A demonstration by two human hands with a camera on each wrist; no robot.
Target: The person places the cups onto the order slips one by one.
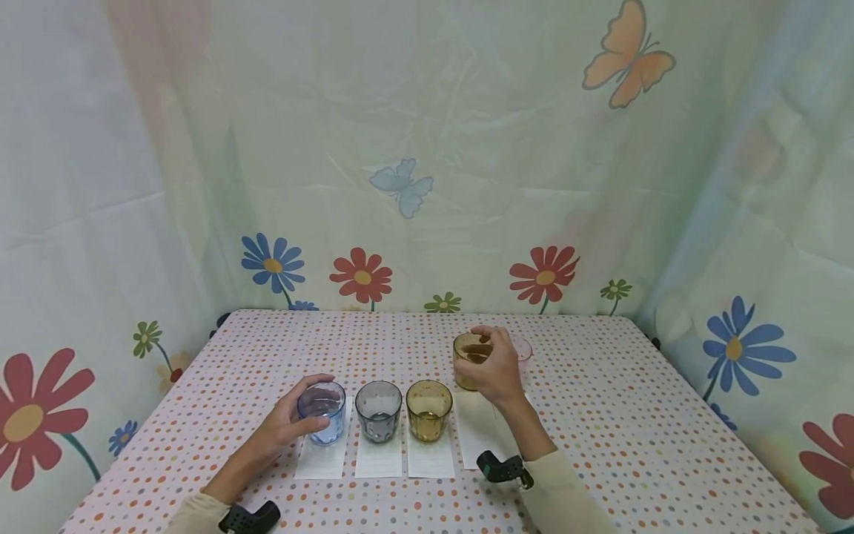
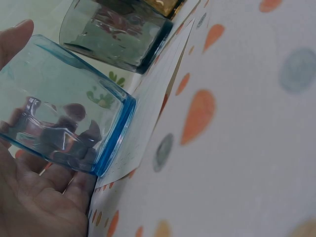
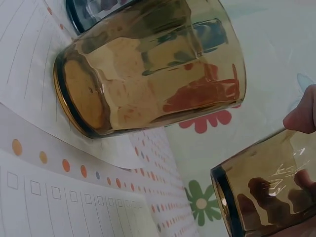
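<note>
My left hand (image 1: 283,419) holds a clear blue glass tumbler (image 1: 331,429) at the left end of a row, fingers behind it and thumb in front. In the left wrist view the blue tumbler's thick base (image 2: 116,138) is over a white paper sheet. Farther back on the right, my right hand (image 1: 499,371) grips an amber tumbler (image 1: 462,380) from its right side. Thumb and fingers show around that amber tumbler (image 3: 261,190) in the right wrist view. A second amber tumbler (image 1: 429,419) and a grey tumbler (image 1: 378,415) stand upright between the hands.
Printed white paper sheets (image 1: 430,463) lie side by side under the row; another sheet (image 1: 475,430) lies below my right hand. A pink glass (image 1: 525,347) is partly hidden behind that hand. The dotted tablecloth (image 1: 640,445) meets a flowered curtain (image 1: 467,245) at the back.
</note>
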